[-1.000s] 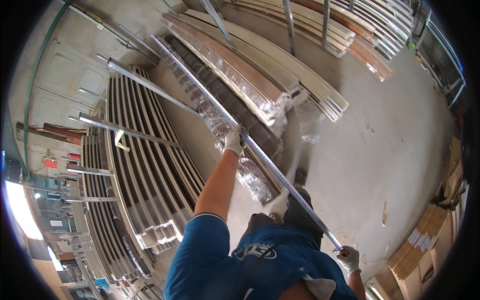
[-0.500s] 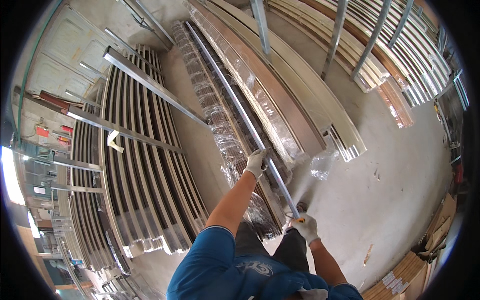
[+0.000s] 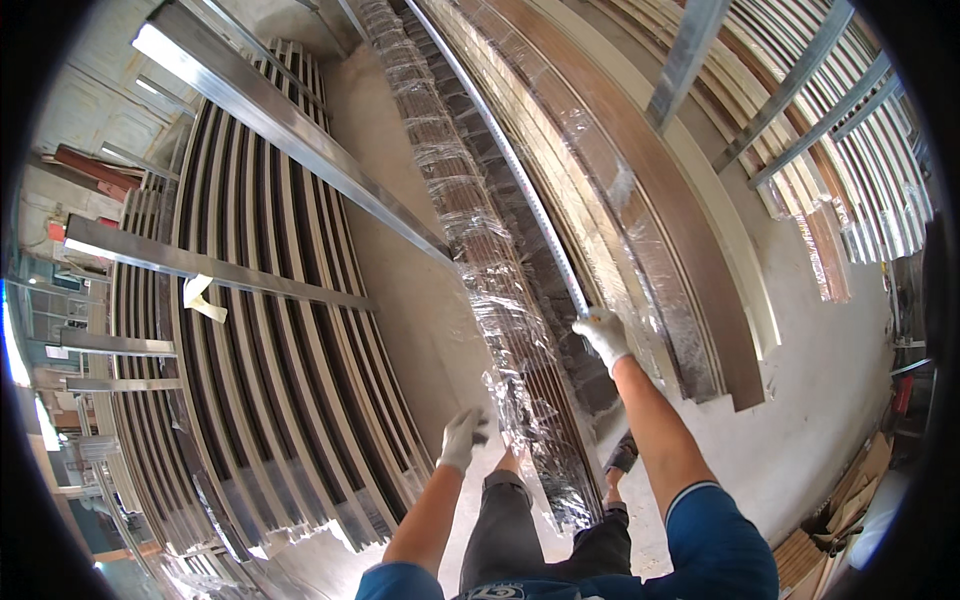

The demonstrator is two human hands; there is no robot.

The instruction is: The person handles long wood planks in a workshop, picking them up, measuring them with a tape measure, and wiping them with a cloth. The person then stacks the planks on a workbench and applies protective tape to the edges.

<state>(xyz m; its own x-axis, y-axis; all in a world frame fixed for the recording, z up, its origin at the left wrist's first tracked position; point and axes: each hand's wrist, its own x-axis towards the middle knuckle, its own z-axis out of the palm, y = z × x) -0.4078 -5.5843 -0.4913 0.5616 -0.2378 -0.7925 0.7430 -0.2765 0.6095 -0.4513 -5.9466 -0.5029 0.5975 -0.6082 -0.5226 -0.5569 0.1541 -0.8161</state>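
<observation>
My right hand (image 3: 602, 335), in a white work glove, is closed on the near end of a tape measure (image 3: 535, 205). Its long pale marked blade runs away from me along the bundles, and a small yellow-orange bit shows at the fingers. The case is mostly hidden by the hand. My left hand (image 3: 460, 440), gloved white with dark fingertips, hangs free left of a brown bundle wrapped in clear film (image 3: 465, 200). Its fingers are loosely apart, with nothing visible in them. Right of the blade lie more film-wrapped brown boards (image 3: 620, 220).
Striped stacks of long profiles (image 3: 270, 330) fill the left side, with metal bars (image 3: 300, 150) jutting across them. Pale profiles (image 3: 870, 150) and more metal posts (image 3: 690, 60) stand at the far right. Flattened cardboard (image 3: 850, 500) lies at the lower right.
My left hand has let go of the tape blade and moved left and down. My right hand has moved forward along the bundles with the tape measure. The view has shifted forward.
</observation>
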